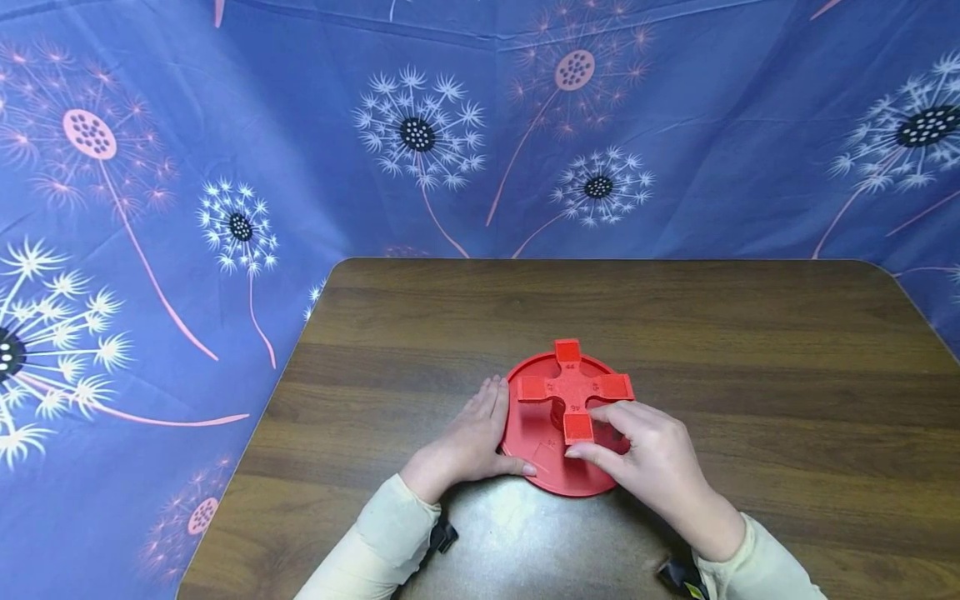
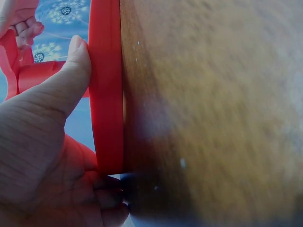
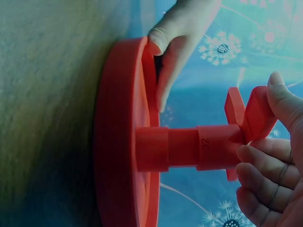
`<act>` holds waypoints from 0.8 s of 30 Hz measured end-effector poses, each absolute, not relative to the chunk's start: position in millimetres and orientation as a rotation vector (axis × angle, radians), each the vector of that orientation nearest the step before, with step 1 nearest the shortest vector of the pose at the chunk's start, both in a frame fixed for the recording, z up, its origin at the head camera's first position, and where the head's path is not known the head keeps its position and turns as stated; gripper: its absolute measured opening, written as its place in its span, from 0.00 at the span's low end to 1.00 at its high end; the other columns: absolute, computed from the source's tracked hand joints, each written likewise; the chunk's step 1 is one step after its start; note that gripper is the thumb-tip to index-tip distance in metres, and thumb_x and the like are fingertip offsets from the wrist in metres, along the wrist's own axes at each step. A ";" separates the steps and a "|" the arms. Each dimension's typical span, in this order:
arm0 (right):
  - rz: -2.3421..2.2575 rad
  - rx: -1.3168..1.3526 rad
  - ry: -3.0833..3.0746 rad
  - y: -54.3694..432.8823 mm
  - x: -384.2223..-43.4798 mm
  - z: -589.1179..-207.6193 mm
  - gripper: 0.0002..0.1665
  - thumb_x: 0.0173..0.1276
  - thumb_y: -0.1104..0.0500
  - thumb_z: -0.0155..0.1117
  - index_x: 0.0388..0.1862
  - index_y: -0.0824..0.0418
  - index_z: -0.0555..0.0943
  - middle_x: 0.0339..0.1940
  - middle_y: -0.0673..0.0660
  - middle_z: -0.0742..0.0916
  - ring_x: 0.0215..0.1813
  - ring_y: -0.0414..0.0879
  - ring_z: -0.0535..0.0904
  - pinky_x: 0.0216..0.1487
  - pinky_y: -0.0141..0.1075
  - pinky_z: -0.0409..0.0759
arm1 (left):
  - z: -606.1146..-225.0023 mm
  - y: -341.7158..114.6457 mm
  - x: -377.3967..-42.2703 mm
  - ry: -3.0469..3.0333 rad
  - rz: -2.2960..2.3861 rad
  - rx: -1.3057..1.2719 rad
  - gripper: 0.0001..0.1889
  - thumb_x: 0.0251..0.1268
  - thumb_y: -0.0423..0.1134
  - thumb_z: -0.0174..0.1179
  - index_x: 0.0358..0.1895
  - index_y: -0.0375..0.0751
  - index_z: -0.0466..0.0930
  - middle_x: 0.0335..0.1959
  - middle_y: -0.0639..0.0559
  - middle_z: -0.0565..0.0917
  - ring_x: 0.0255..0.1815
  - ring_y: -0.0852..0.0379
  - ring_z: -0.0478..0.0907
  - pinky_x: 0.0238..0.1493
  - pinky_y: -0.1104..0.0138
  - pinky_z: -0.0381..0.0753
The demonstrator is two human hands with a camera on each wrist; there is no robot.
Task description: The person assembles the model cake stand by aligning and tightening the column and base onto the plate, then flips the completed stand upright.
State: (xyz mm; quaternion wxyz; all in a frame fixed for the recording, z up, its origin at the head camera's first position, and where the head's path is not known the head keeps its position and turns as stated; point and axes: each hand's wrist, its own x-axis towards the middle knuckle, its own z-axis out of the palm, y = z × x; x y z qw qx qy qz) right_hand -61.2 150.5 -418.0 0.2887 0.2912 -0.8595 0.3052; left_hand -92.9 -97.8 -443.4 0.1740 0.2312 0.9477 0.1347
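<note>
Pinching near arm (image 1: 578, 427) of cross (image 1: 572, 385): right hand (image 1: 662, 454), fingers clamped. Left hand (image 1: 472, 437), thumb spread from fingers, touches dish (image 1: 551, 471), well off far edge of bench (image 1: 765, 350). Likely light, stiff, slick; hold by arms.

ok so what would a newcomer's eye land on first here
Probably the bright red cross-shaped top, standing on a post above a round red base on the wood-grain table. The left hand holds the base's left side while the right hand grips the top. Behind them, a blue dandelion-print cloth spreads across the background.
</note>
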 end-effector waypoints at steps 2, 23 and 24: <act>0.782 0.775 -2.291 148.7 -60.9 -419.6 0.31 0.52 0.31 0.71 0.36 0.56 0.86 0.30 0.50 0.88 0.27 0.40 0.79 0.25 0.31 0.75 | -443.1 -97.7 -92.9 2.685 0.384 0.653 0.64 0.52 0.70 0.63 0.77 0.31 0.39 0.78 0.36 0.44 0.79 0.43 0.40 0.75 0.56 0.50; 0.882 0.404 -2.223 178.9 -66.0 -407.2 0.02 0.58 0.61 0.68 0.30 0.56 0.86 0.21 0.44 0.80 0.23 0.36 0.69 0.22 0.26 0.65 | -444.5 -97.8 -93.4 2.680 0.415 0.650 0.63 0.52 0.69 0.64 0.77 0.31 0.39 0.78 0.36 0.44 0.79 0.42 0.39 0.75 0.55 0.49; 0.886 0.394 -2.265 181.6 -66.5 -406.3 0.05 0.57 0.63 0.68 0.34 0.57 0.86 0.24 0.45 0.82 0.26 0.36 0.71 0.24 0.25 0.67 | -444.6 -97.8 -93.4 2.680 0.414 0.651 0.63 0.52 0.69 0.64 0.77 0.31 0.39 0.78 0.36 0.44 0.79 0.42 0.39 0.75 0.55 0.49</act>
